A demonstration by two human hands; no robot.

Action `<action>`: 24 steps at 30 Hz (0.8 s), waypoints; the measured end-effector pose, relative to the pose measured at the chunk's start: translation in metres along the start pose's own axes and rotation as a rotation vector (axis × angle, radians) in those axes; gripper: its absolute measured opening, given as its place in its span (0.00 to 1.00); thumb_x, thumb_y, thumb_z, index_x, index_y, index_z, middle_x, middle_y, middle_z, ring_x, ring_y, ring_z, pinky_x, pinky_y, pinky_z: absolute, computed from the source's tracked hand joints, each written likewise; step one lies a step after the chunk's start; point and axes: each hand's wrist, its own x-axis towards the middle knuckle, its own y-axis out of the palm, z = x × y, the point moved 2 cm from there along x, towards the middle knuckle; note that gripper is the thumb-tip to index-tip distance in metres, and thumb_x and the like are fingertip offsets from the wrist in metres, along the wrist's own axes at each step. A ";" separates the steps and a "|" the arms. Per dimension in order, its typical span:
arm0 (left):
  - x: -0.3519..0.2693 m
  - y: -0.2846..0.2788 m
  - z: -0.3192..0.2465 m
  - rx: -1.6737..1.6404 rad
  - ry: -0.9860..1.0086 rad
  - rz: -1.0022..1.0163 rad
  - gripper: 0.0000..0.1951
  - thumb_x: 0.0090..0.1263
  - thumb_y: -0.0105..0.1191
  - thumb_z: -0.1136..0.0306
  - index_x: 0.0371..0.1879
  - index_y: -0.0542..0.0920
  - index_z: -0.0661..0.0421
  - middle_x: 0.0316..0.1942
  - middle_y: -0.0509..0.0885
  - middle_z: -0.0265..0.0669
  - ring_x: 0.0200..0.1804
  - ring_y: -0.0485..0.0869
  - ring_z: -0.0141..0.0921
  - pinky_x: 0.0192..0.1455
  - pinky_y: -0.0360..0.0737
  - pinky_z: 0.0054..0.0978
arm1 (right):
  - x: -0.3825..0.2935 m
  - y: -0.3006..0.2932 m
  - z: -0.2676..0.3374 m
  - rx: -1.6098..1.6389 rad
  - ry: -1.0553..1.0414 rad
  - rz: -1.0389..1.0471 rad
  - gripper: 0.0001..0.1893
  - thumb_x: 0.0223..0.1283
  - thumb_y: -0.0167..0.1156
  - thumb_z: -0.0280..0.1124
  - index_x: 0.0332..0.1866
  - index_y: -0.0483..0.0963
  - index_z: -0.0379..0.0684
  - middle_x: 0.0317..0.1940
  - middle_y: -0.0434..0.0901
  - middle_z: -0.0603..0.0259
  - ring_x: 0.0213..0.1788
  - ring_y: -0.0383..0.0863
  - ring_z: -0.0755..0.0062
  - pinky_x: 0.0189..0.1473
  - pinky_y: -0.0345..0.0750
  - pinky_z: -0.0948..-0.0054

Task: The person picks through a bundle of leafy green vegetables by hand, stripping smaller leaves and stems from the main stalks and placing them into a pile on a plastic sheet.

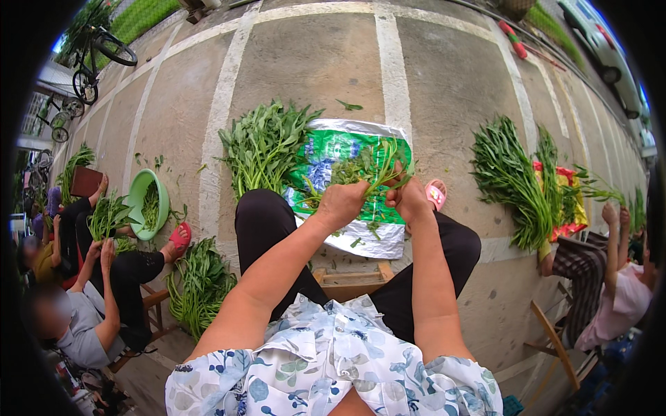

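My left hand (343,204) is closed around a small bunch of water spinach stems (384,176), held up in front of my knees. Close beside it, my right hand (409,202) pinches leafy stems at the far end of the same bunch. Beneath both hands, a green and white plastic sack (380,236) bearing print lies flat on the pavement. Plucked leaves and stem pieces (346,171) are heaped on it, partly hidden by the hands. A large pile of uncut water spinach (268,143) rests against the sack's left side.
More greens (200,286) lie left of my knee. A person (96,312) there holds greens near a green basin (136,203). Another person (614,296) sits at right, beside piled greens (515,182) and a red-yellow sack (572,221). Bicycles (93,65) stand far left.
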 end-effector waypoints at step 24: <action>0.002 -0.005 -0.005 0.024 0.192 -0.164 0.06 0.54 0.49 0.79 0.28 0.69 0.55 0.18 0.75 0.41 0.22 0.78 0.42 0.21 0.73 0.36 | 0.006 -0.016 -0.007 0.325 -0.076 0.348 0.11 0.64 0.50 0.41 0.44 0.71 0.49 0.28 0.77 0.70 0.21 0.74 0.81 0.20 0.67 0.78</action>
